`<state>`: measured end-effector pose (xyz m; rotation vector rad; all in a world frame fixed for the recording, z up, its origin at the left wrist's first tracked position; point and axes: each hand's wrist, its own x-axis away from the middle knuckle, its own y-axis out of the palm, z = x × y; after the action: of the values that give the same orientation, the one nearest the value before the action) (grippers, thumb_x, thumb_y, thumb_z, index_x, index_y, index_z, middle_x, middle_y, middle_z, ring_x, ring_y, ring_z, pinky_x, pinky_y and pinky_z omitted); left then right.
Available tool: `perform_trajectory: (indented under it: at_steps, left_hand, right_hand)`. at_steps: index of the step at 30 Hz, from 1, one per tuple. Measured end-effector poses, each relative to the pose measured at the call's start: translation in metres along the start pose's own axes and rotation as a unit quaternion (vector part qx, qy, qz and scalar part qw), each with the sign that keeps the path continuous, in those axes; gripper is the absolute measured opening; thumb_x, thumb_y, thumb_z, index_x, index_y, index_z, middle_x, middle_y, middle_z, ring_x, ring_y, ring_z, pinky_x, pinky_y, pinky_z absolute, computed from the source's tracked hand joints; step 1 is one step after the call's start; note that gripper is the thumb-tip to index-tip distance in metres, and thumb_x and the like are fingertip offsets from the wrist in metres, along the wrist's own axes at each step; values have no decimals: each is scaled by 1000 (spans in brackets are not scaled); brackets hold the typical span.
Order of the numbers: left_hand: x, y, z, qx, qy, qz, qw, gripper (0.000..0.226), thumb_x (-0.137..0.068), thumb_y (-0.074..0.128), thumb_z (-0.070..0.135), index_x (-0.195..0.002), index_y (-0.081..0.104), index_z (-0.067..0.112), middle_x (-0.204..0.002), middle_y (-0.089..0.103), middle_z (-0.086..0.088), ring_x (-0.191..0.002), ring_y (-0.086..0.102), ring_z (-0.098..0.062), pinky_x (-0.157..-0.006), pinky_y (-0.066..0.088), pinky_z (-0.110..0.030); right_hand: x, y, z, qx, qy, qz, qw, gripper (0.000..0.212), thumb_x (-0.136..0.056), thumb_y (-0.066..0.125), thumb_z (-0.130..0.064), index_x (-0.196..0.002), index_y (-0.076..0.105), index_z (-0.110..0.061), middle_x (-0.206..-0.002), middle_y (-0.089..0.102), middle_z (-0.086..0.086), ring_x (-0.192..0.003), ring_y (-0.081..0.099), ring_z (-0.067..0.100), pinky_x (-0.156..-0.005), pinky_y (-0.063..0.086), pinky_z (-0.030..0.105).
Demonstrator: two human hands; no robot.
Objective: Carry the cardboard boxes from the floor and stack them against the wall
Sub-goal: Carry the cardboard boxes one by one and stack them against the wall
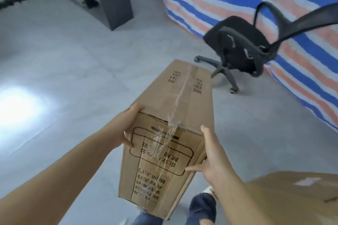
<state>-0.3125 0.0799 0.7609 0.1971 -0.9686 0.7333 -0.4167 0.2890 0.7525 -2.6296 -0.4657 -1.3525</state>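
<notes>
Long taped brown cardboard box (170, 124) off floor, clamped between my palms; long axis points away from me. Left hand (124, 129) grips near top corner, right hand (208, 157) lower side edge, fingers wrapped

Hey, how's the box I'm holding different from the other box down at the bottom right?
The held box is gripped by the left hand and right hand; the other box is untouched. The held box shows printed text and clear tape; the other box shows only a pale patch. The held box is fully visible; the other box is cut off by the frame. Both are brown cardboard.
</notes>
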Motion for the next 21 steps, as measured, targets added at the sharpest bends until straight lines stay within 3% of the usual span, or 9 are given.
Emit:
perform_trajectory:
  at_steps: [2, 6, 8, 11, 14, 21]
  left_hand:
    - [7, -50, -11, 45, 0, 39, 998, 43, -86, 51, 55, -122, 52, 32, -123, 51, 1, -113, 45, -26, -81, 50, -65]
    - [22, -135, -25, 129, 15, 111, 985, 39, -85, 52, 56, -116, 53, 32, -111, 53, 9, -99, 50, -16, -80, 51, -63]
    - [30, -169, -27, 164, 23, 147, 975, 34, -84, 52, 57, -109, 53, 33, -105, 52, 12, -91, 49, -10, -79, 51, -63]
    - [36, -214, -21, 199, 31, 180, 963, 39, -84, 51, 57, -115, 51, 33, -109, 52, 10, -95, 51, -14, -78, 52, -63]
    - [36, -254, -8, 224, 41, 207, 951, 44, -85, 49, 57, -121, 50, 31, -110, 53, 9, -94, 51, -15, -76, 52, -64]
    - [-5, -335, 51, 279, 40, 262, 923, 31, -85, 51, 55, -104, 53, 31, -110, 55, 3, -102, 51, -26, -78, 49, -68]
  right_hand:
    - [5, 47, 3, 37, -4, -28, 999, 27, -84, 58, -56, -108, 47, -51, -118, 27, -26, -136, 25, 24, -59, 57, 56]
    - [15, 133, -1, 107, -25, -92, 990, 7, -86, 57, -51, -91, 52, -51, -119, 27, -27, -137, 24, 23, -65, 55, 61]
    - [19, 171, -6, 139, -40, -132, 981, 12, -86, 57, -52, -97, 52, -51, -120, 28, -26, -136, 24, 22, -67, 53, 65]
    - [21, 226, -18, 176, -47, -197, 963, 30, -85, 57, -53, -114, 52, -47, -129, 35, -22, -133, 29, 22, -68, 51, 68]
    - [19, 280, -32, 203, -48, -250, 946, 40, -84, 56, -55, -121, 55, -42, -138, 46, -4, -129, 39, 30, -65, 52, 67]
    - [-11, 403, -88, 247, -50, -313, 916, 42, -87, 55, -54, -126, 52, -38, -142, 42, -2, -131, 37, 31, -65, 53, 67]
